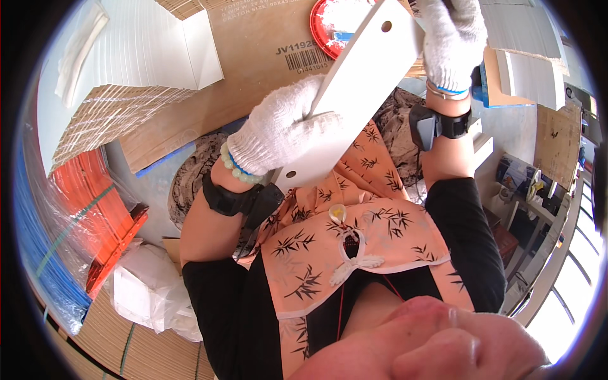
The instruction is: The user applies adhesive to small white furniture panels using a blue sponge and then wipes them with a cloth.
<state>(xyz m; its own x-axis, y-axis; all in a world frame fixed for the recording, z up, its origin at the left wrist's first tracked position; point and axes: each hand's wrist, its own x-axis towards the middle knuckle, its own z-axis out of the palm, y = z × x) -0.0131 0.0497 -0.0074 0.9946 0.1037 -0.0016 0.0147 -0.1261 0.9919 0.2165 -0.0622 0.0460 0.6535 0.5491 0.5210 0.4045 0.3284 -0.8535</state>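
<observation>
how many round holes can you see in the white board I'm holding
2 in the white board: an upper hole near its top end and a lower hole near its bottom end. Your left hand may hide others.

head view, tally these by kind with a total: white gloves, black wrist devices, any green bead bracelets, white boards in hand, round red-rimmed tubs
White gloves: 2
Black wrist devices: 2
Green bead bracelet: 1
White board in hand: 1
Round red-rimmed tub: 1
Total: 7
</observation>
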